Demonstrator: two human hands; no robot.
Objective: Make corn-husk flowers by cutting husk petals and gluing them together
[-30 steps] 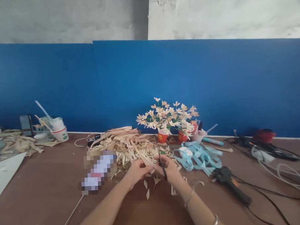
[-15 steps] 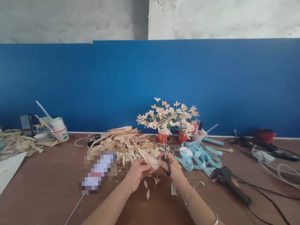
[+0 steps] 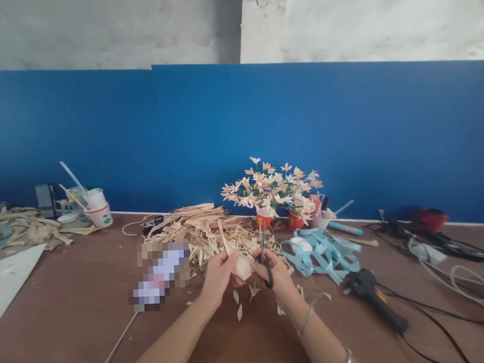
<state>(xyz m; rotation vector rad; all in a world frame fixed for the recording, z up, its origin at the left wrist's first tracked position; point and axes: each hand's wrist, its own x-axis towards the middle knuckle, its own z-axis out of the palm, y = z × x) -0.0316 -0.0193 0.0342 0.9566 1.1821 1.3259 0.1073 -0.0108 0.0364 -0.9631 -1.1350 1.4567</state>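
Note:
My left hand (image 3: 220, 274) pinches a pale dried husk (image 3: 241, 265), whose narrow tip points up and away from me. In my right hand (image 3: 276, 271) are black-handled scissors (image 3: 269, 272), blades pointing up, away from me; its fingertips come close to the husk's right edge, and I cannot tell whether they touch. Just beyond my hands spreads a heap of dried husk strips (image 3: 204, 226). Below them on the brown table (image 3: 160, 340) lie small cut petal-shaped pieces (image 3: 239, 312) and a small star-shaped flower piece (image 3: 254, 291).
Red cups (image 3: 263, 219) of pale flowers (image 3: 266, 186) stand behind the heap. Light-blue ribbon (image 3: 329, 258) and a black glue gun (image 3: 375, 299) with cables lie right. Left are a pixelated phone-like object (image 3: 161, 276) and a white cup (image 3: 101, 215). A blue partition (image 3: 239, 123) closes the back.
The husk has turned more upright and looks more bunched in my left hand. My right hand has shifted slightly left with the scissors still in it.

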